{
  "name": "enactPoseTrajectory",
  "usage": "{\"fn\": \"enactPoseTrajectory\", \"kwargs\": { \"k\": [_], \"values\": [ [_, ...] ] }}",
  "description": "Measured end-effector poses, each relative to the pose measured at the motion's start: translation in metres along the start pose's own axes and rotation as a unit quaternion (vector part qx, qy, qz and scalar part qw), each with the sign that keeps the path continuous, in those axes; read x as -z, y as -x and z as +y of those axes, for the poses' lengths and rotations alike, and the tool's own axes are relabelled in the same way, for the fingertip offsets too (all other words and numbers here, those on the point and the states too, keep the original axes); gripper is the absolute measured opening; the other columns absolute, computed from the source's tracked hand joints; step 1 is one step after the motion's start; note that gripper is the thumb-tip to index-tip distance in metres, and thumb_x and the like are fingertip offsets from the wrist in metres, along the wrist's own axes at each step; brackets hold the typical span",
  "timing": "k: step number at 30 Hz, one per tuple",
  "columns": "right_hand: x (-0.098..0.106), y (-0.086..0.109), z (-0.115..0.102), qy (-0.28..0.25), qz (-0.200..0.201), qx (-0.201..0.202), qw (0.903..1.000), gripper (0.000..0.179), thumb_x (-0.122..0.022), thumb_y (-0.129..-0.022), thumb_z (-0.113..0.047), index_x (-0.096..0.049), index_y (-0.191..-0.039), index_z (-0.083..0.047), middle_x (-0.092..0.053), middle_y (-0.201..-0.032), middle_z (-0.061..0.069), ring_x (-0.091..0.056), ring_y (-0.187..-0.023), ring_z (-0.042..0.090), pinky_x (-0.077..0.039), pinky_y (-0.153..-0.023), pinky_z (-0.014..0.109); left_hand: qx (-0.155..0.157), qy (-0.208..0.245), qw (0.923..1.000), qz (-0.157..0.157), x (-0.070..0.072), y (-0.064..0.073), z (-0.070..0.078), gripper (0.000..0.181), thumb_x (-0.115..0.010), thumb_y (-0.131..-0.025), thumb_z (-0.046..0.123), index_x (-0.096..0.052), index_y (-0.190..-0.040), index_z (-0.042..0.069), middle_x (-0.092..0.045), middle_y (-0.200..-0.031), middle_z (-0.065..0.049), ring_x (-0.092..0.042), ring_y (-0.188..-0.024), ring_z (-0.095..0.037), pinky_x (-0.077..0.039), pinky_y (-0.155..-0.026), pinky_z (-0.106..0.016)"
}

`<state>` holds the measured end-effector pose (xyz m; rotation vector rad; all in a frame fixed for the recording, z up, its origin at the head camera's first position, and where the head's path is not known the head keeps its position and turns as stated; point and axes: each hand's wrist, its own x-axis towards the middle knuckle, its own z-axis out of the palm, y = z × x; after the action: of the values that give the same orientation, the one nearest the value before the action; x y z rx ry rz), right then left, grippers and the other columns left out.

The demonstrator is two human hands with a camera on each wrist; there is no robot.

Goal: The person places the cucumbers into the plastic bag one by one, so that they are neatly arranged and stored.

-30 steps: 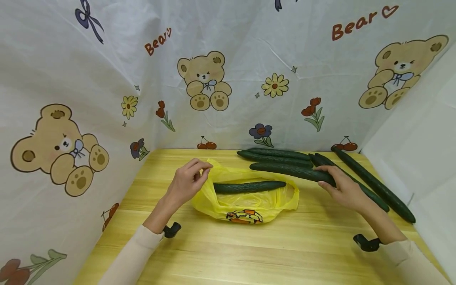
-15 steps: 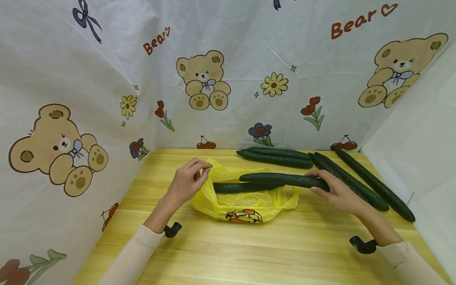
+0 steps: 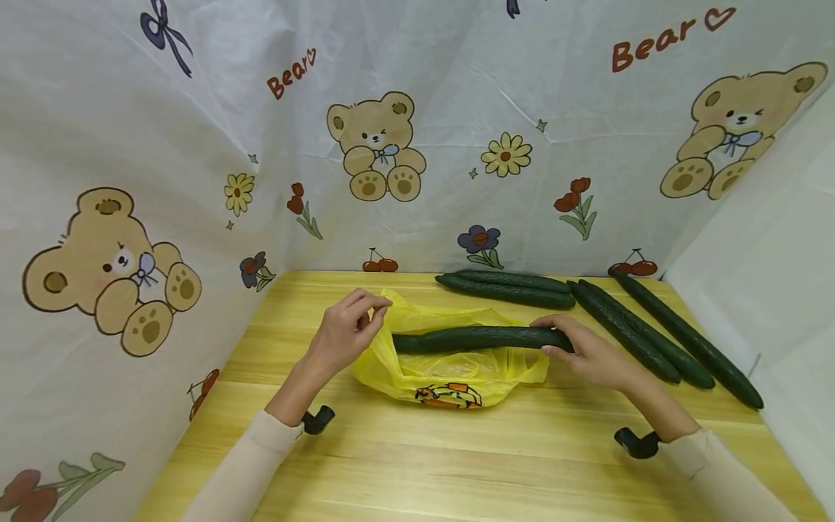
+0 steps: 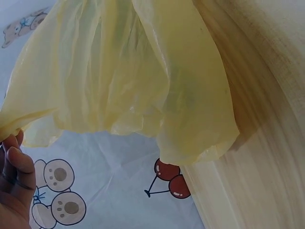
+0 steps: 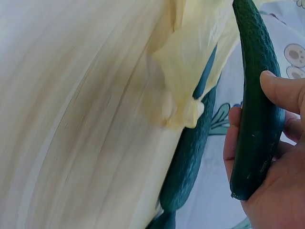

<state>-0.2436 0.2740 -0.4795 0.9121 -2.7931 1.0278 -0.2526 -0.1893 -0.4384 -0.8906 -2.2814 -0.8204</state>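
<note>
The right hand (image 3: 590, 355) holds a long cucumber (image 3: 479, 338) over the yellow bag (image 3: 450, 370) near the table's (image 3: 457, 449) middle, and the left hand (image 3: 342, 333) pinches the rim, which could slip and flop shut.

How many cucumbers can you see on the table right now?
6 visible: one in the right hand over the yellow bag, two at the back, three at right. Another may lie hidden inside the bag.
</note>
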Motion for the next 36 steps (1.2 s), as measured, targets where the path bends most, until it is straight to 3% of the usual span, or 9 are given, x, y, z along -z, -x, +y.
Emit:
{"fn": "enactPoseTrajectory", "kwargs": {
  "k": [5, 13, 20, 30, 36],
  "values": [
    [-0.007, -0.011, -0.007, -0.012, -0.013, 0.009, 0.9998, 0.040, -0.064, -0.109, -0.014, -0.058, -0.147, -0.006, -0.066, -0.141, 0.008, -0.065, -0.122, 0.025, -0.054, -0.103, 0.034, -0.001, -0.003, 1.0000, 0.007, 0.001, -0.006, 0.001, 0.014, -0.071, -0.104, 0.007, -0.080, -0.114, 0.009, -0.071, -0.099, -0.002, -0.048, -0.061, -0.002, -0.044, -0.053, -0.017],
    [-0.022, -0.033, -0.021, -0.020, -0.032, 0.031, 0.9988, 0.040, -0.064, -0.109, -0.013, -0.057, -0.147, -0.003, -0.065, -0.141, 0.009, -0.064, -0.118, 0.023, -0.054, -0.101, 0.041, 0.002, 0.004, 1.0000, 0.007, 0.005, -0.012, 0.005, 0.014, -0.072, -0.103, 0.006, -0.080, -0.113, 0.007, -0.071, -0.098, -0.001, -0.048, -0.062, -0.003, -0.044, -0.054, -0.019],
    [-0.035, -0.054, -0.038, -0.029, -0.067, 0.024, 0.9970, 0.040, -0.065, -0.108, -0.014, -0.057, -0.146, -0.004, -0.062, -0.144, 0.012, -0.063, -0.131, 0.031, -0.051, -0.111, 0.057, 0.001, 0.004, 1.0000, 0.004, 0.005, -0.009, 0.005, 0.013, -0.071, -0.104, 0.008, -0.080, -0.113, 0.008, -0.071, -0.098, -0.003, -0.047, -0.062, -0.002, -0.044, -0.054, -0.019],
    [-0.049, -0.078, -0.049, -0.017, -0.104, 0.053, 0.9930, 0.041, -0.062, -0.110, -0.014, -0.055, -0.148, -0.001, -0.062, -0.147, 0.016, -0.060, -0.137, 0.036, -0.049, -0.115, 0.059, 0.003, 0.004, 1.0000, 0.004, 0.002, -0.007, 0.005, 0.014, -0.071, -0.102, 0.005, -0.080, -0.113, 0.008, -0.072, -0.100, -0.001, -0.048, -0.062, -0.002, -0.045, -0.054, -0.019],
    [-0.052, -0.088, -0.056, -0.024, -0.122, 0.049, 0.9911, 0.041, -0.060, -0.111, -0.016, -0.054, -0.150, -0.002, -0.061, -0.149, 0.016, -0.058, -0.141, 0.037, -0.048, -0.117, 0.060, 0.004, 0.005, 1.0000, 0.002, 0.002, -0.007, 0.005, 0.015, -0.071, -0.102, 0.005, -0.080, -0.114, 0.008, -0.072, -0.102, 0.000, -0.048, -0.062, -0.002, -0.044, -0.054, -0.018]
  ]
}}
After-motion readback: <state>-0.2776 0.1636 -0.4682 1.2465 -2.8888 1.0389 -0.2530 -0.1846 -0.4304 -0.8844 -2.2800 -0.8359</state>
